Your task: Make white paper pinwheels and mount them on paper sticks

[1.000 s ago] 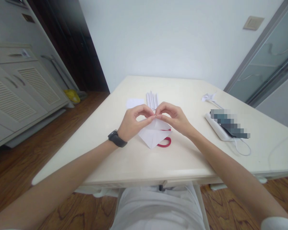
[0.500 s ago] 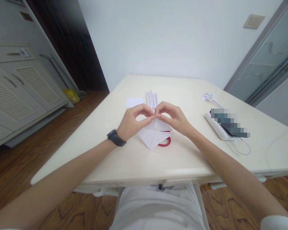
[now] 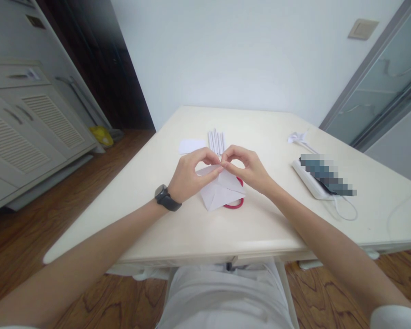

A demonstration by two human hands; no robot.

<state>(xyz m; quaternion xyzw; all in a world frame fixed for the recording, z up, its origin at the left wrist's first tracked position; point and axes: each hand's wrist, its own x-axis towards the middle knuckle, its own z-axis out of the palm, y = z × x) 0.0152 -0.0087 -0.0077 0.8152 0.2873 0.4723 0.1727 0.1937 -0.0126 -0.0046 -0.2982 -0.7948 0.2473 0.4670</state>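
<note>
Both my left hand and my right hand pinch a folded sheet of white paper, their fingertips meeting at its top point. The paper hangs below the fingers over the table, with creases and loose triangular flaps showing. Behind it lie red-handled scissors; only parts of the red loops show, and the blades are hidden. A dark watch is on my left wrist.
Beyond my hands, several thin white paper rolls lie beside a white paper stack. To the right are a white paper pinwheel-like piece on a stick and a white case with a blurred dark device and cable on the table.
The hanging paper has turned and swung slightly, its lower tip shifting left. More of the red scissor loops shows now. Both hands stay pinched in nearly the same place.
</note>
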